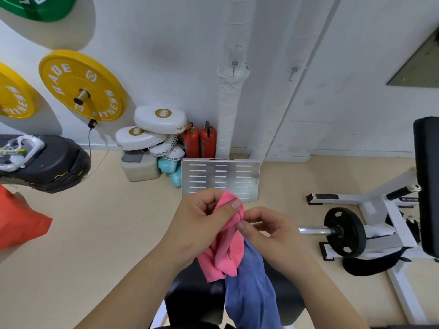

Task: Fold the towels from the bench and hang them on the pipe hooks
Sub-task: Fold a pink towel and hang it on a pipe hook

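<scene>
Pink towel [226, 255] is hanging bunched over the black bench [190, 298], at six o'clock from the wall pipes [231, 103]. Left hand [204, 217] is gripping its top, fingers [234, 205] curled round it; right hand [273, 231] is pinching its three-o'clock edge; blue towel [249, 293] is drooping beneath.

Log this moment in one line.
left hand: grips pink towel | right hand: pinches it | blue towel: hanging below | hooks: bare
</scene>
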Demonstrator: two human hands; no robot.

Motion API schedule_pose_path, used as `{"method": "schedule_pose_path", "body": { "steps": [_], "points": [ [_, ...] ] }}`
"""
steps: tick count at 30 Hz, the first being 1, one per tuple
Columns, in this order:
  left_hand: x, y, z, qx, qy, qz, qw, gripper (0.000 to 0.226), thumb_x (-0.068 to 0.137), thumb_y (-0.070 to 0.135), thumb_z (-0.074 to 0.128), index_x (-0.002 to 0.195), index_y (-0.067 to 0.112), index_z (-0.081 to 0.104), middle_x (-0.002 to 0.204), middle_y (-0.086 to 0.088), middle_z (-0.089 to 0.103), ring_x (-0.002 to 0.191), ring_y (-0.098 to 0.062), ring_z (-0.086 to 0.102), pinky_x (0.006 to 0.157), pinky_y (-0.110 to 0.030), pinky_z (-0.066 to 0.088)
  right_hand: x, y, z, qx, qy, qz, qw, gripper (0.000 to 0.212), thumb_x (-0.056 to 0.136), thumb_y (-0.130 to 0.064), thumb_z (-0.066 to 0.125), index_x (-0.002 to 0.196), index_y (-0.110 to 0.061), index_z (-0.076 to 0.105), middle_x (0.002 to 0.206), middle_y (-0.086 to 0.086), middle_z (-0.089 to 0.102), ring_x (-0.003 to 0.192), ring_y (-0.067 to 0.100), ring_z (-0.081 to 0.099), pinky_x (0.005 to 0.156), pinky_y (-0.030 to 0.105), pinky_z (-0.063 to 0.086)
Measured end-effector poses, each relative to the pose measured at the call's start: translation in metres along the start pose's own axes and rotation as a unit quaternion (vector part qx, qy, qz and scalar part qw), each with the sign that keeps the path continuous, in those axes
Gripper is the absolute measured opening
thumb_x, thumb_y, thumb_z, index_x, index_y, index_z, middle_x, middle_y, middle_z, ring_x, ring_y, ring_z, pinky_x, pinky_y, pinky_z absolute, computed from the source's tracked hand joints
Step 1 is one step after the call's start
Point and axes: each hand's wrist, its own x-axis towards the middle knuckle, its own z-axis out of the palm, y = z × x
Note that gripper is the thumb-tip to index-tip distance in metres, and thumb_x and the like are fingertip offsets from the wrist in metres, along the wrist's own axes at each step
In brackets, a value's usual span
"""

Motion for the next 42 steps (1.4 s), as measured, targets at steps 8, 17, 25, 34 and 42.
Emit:
{"method": "schedule_pose_path", "body": {
  "steps": [8,17,25,34,42],
  "points": [
    [-0.012,-0.011,-0.017,0.027,0.018,0.006,0.999,0.007,0.092,0.014,0.074,0.087,0.016,0.080,0.085,-0.013,0.077,0.076,-0.013,0.066,0.073,-0.034,0.052,-0.021,-0.008,0.016,0.029,0.131,-0.001,0.991,0.023,0.099,-0.006,0.058,0.084,-0.023,0.060,0.067,-0.003,0.067,0.062,0.012,0.059,0.058,0.023,0.049],
    [-0.009,-0.010,-0.017,0.051,0.039,0.014,0.998,0.007,0.093,0.018,0.072,0.090,0.020,0.078,0.080,0.006,0.076,0.074,-0.002,0.065,0.068,-0.015,0.048,-0.040,0.005,-0.032,-0.144,-0.013,0.062,0.987,0.014,0.087,-0.033,0.080,0.080,-0.026,0.069,0.069,0.002,0.064,0.063,0.011,0.060,0.062,0.029,0.055],
    [0.031,0.004,-0.042,0.112,0.060,-0.007,0.992,0.016,0.098,0.012,0.064,0.090,0.020,0.075,0.078,0.005,0.074,0.073,-0.006,0.062,0.070,-0.022,0.048,-0.030,0.020,-0.101,-0.200,0.070,0.150,0.966,0.006,0.090,-0.022,0.074,0.084,-0.024,0.076,0.082,-0.001,0.077,0.082,0.021,0.071,0.078,0.039,0.056],
    [0.042,0.077,-0.065,0.115,0.151,0.116,0.975,0.008,0.093,0.014,0.071,0.087,0.019,0.073,0.075,0.003,0.074,0.062,-0.002,0.064,0.063,-0.020,0.055,-0.002,-0.082,-0.102,-0.002,0.315,-0.044,0.948,0.007,0.088,-0.014,0.076,0.089,-0.022,0.078,0.080,0.006,0.078,0.070,0.013,0.070,0.058,0.032,0.057],
    [-0.042,0.027,-0.074,0.095,0.150,0.046,0.983,0.012,0.093,0.012,0.072,0.083,0.011,0.065,0.083,-0.013,0.076,0.083,-0.030,0.076,0.082,-0.042,0.062,-0.064,-0.047,-0.080,0.012,0.252,-0.023,0.967,0.008,0.087,-0.012,0.079,0.088,-0.021,0.079,0.081,0.005,0.079,0.080,0.028,0.077,0.074,0.033,0.064]
  ]
}}
